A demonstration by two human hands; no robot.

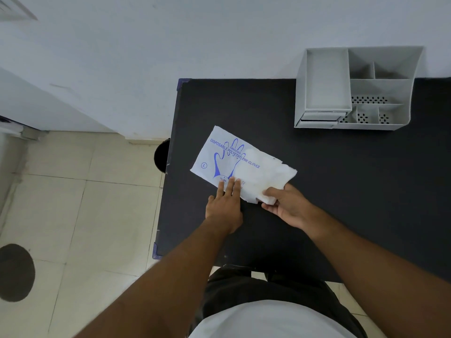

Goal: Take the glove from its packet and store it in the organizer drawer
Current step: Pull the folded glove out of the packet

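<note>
Two hands: left hand (225, 206) flat on blue-printed white packet (240, 165), right hand (286, 204) apparently pinching its corner.

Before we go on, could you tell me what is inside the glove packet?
Crumpled clear glove film bulges from the packet's torn end, pinched by the right hand. Anything deeper is hidden.

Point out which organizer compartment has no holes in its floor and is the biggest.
The long tray on the organizer's left; the right-side cells are smaller, several perforated.
</note>
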